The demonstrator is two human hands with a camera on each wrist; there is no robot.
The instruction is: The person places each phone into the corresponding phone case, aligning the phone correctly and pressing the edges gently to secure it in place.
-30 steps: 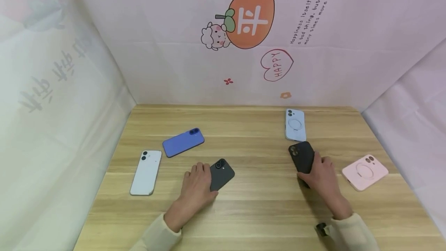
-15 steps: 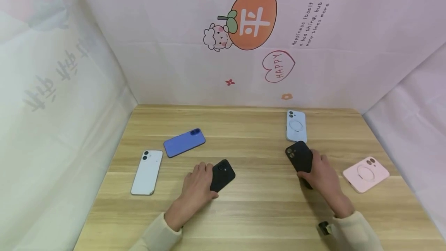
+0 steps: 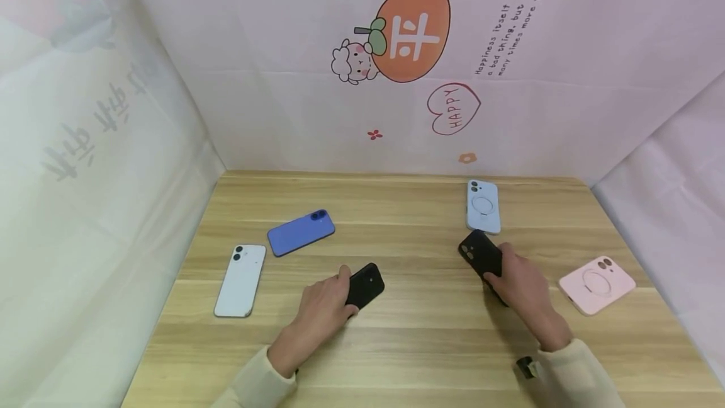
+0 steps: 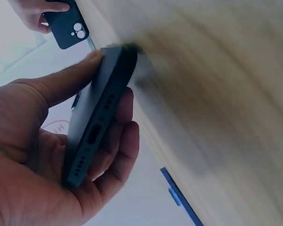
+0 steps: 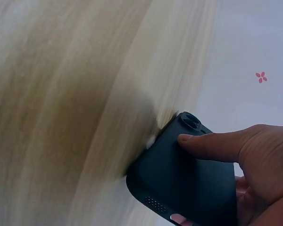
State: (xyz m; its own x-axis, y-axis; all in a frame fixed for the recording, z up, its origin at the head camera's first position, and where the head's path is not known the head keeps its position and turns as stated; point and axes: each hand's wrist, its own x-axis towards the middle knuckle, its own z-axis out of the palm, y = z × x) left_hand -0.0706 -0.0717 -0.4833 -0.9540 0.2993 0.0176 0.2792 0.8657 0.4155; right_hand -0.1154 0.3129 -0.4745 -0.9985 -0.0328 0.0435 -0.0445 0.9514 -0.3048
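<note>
A black smartphone (image 3: pixel 365 287) is gripped by my left hand (image 3: pixel 323 307) at the middle of the table. The left wrist view shows this phone (image 4: pixel 96 122) tilted on edge, thumb on its back and fingers curled beneath, its port end facing the camera. To the right, my right hand (image 3: pixel 523 285) holds a black phone case (image 3: pixel 481 254) with two camera cutouts. Up close the case (image 5: pixel 179 174) has its back toward the thumb, and skin shows through its port opening. Its upper end lies just below a light blue phone case (image 3: pixel 483 206) in the head view.
On the left of the wooden table (image 3: pixel 419 345) lie a white phone (image 3: pixel 240 281) and a blue phone (image 3: pixel 301 233). A pink phone case (image 3: pixel 597 285) with a ring lies to the right. White printed cloth (image 3: pixel 283 112) walls the back and sides.
My left hand has tilted the phone up, so its back now shows narrower and darker. The right hand has tilted the case and shifted its camera end slightly left.
</note>
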